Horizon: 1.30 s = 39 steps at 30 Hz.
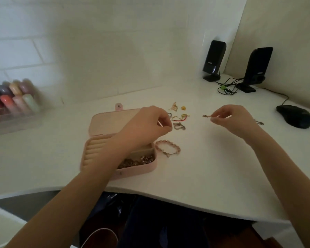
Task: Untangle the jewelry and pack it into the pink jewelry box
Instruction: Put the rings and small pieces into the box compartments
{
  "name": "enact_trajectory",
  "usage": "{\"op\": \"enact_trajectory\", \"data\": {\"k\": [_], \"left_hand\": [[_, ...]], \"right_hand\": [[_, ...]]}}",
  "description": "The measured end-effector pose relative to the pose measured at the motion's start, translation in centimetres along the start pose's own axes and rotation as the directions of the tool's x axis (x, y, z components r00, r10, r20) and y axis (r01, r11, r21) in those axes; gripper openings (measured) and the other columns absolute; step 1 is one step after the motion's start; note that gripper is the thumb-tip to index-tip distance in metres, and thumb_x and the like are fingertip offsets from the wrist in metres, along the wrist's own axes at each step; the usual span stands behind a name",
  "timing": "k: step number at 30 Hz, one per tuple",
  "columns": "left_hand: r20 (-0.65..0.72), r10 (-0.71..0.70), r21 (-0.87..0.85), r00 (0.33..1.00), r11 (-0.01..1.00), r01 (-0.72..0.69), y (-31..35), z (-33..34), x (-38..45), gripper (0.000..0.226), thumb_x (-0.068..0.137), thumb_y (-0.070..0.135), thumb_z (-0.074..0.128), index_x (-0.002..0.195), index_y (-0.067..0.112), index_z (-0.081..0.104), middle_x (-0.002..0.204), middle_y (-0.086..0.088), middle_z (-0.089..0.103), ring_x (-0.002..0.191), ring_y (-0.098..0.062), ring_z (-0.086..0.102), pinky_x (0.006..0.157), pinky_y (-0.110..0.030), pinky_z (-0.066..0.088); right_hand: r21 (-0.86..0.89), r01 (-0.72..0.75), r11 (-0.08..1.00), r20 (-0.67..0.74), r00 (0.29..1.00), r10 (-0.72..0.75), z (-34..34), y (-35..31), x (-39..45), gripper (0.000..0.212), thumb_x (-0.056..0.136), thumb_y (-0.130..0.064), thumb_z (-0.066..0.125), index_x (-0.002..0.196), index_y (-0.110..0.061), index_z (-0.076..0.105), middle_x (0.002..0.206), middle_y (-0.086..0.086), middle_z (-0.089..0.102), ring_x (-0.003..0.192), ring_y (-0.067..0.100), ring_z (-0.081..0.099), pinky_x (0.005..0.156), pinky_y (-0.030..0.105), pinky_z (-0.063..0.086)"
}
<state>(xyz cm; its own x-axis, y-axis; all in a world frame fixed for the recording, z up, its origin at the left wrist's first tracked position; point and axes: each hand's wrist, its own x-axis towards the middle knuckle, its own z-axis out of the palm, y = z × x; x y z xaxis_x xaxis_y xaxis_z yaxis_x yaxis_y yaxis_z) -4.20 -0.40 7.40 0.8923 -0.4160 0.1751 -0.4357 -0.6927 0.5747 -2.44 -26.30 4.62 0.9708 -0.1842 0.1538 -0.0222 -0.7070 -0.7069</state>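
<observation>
pink jewelry box (104, 122): open, centre-left, beaded jewelry (138, 161) inside | right hand (234, 122): pinches small chain piece (207, 116) | left hand (150, 124): curled, contents unclear

Jewelry box (104, 122) open near desk (195, 176) front edge; bead bracelet (167, 148) just right of it; speakers (214, 59) at back right corner.
</observation>
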Motion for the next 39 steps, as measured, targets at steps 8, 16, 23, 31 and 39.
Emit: {"op": "enact_trajectory", "data": {"k": [8, 16, 23, 31, 39], "left_hand": [[0.072, 0.078, 0.021, 0.994, 0.997, -0.080, 3.5, 5.8, 8.1, 0.007, 0.086, 0.015, 0.064, 0.082, 0.020, 0.067, 0.090, 0.007, 0.063, 0.082, -0.011, 0.061, 0.080, -0.033, 0.054], [0.093, 0.131, -0.005, 0.987, 0.991, -0.131, 4.7, 9.8, 10.7, 0.006, 0.085, 0.017, 0.065, 0.090, 0.019, 0.066, 0.094, 0.006, 0.061, 0.089, -0.013, 0.057, 0.087, -0.039, 0.050], [0.030, 0.050, -0.147, 0.998, 0.988, -0.045, 5.4, 9.1, 10.4, 0.049, 0.091, 0.021, 0.064, 0.135, 0.016, 0.044, 0.130, -0.003, 0.057, 0.115, -0.016, 0.055, 0.087, -0.022, 0.042], [0.035, 0.037, -0.688, 0.999, 0.726, -0.003, 5.4, 6.4, 7.9, 0.014, 0.097, 0.004, 0.050, 0.093, 0.006, 0.063, 0.088, -0.013, 0.069, 0.082, -0.024, 0.069, 0.088, -0.035, 0.054], [0.031, -0.029, -0.689, 0.999, 0.723, 0.042, 4.7, 2.3, 3.5, 0.020, 0.098, 0.011, 0.050, 0.096, 0.006, 0.069, 0.065, -0.001, 0.058, 0.053, -0.008, 0.053, 0.064, -0.025, 0.055]], "right_hand": [[-0.312, -0.265, 0.912, -0.272, 0.945, 0.181, -3.1, 9.3, 3.6, 0.032, 0.094, -0.026, 0.060, 0.122, -0.012, 0.061, 0.126, 0.017, 0.056, 0.115, 0.035, 0.051, 0.095, 0.045, 0.043], [-0.258, -0.226, 0.939, -0.269, 0.951, 0.155, -2.5, 9.1, 4.0, 0.010, 0.095, -0.011, 0.056, 0.098, -0.009, 0.065, 0.106, 0.012, 0.062, 0.096, 0.024, 0.055, 0.080, 0.032, 0.042], [0.079, 0.154, 0.985, -0.123, 0.982, -0.144, -1.8, 3.8, 2.1, 0.005, 0.094, -0.015, 0.058, 0.092, -0.019, 0.059, 0.089, -0.016, 0.059, 0.078, -0.003, 0.053, 0.070, 0.010, 0.040], [0.527, 0.259, 0.810, -0.120, 0.966, -0.231, -2.3, -3.0, 0.0, 0.006, 0.095, -0.002, 0.052, 0.096, -0.006, 0.056, 0.082, -0.003, 0.069, 0.071, 0.001, 0.064, 0.064, 0.015, 0.050], [0.680, 0.206, 0.704, -0.152, 0.979, -0.140, -1.4, -6.2, -2.2, 0.014, 0.098, -0.005, 0.050, 0.106, -0.010, 0.060, 0.081, 0.001, 0.069, 0.073, 0.007, 0.069, 0.072, 0.020, 0.056]]}}
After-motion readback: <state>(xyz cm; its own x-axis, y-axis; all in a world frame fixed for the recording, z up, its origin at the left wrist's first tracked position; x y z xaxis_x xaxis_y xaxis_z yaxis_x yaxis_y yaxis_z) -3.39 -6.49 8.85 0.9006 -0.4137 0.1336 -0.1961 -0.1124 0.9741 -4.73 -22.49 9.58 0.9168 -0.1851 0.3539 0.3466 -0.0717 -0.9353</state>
